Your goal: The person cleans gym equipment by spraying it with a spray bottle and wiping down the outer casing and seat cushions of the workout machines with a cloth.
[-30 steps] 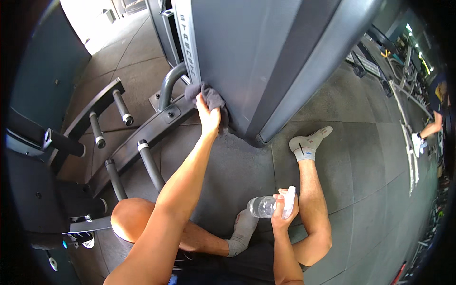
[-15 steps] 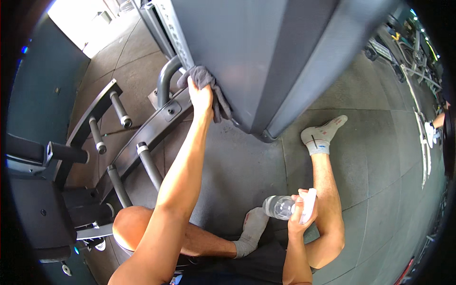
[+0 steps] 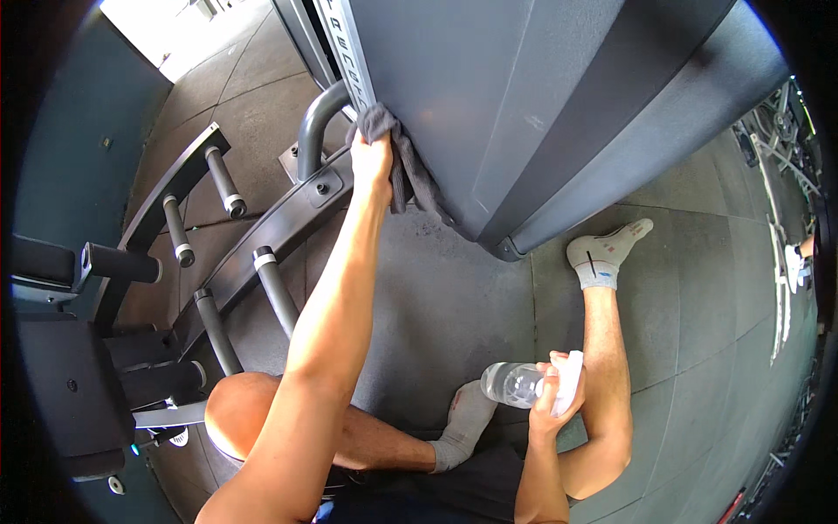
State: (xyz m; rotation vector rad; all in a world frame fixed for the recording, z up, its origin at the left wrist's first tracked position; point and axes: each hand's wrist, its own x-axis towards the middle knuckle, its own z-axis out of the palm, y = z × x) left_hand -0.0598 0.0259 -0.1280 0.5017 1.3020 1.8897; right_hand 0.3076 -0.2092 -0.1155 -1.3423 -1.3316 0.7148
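Observation:
Stretched forward, my left hand (image 3: 373, 162) grips a dark grey cloth (image 3: 408, 170) and presses it to the lower left edge of a tall grey machine panel (image 3: 454, 113). Part of the cloth hangs along the panel's bottom edge. Beside that hand, a curved grey tube (image 3: 316, 131) meets the machine's base beam (image 3: 288, 210). Down by my right shin, my right hand (image 3: 554, 397) is wrapped round the white head of a clear spray bottle (image 3: 511, 384). The bottle lies tilted on its side in the air, base toward the left, with clear liquid inside.
Metal pegs (image 3: 278, 293) stick out from the frame on the left, close to my left arm. A black padded seat (image 3: 65, 384) stands at far left. My legs rest on the dark tiled floor (image 3: 690, 288). Gym equipment and another person's shoe (image 3: 793, 266) appear at far right.
My view has shifted slightly, so the panel sits farther right. My left hand and the cloth have moved slightly up along the panel edge. My right hand still holds the bottle.

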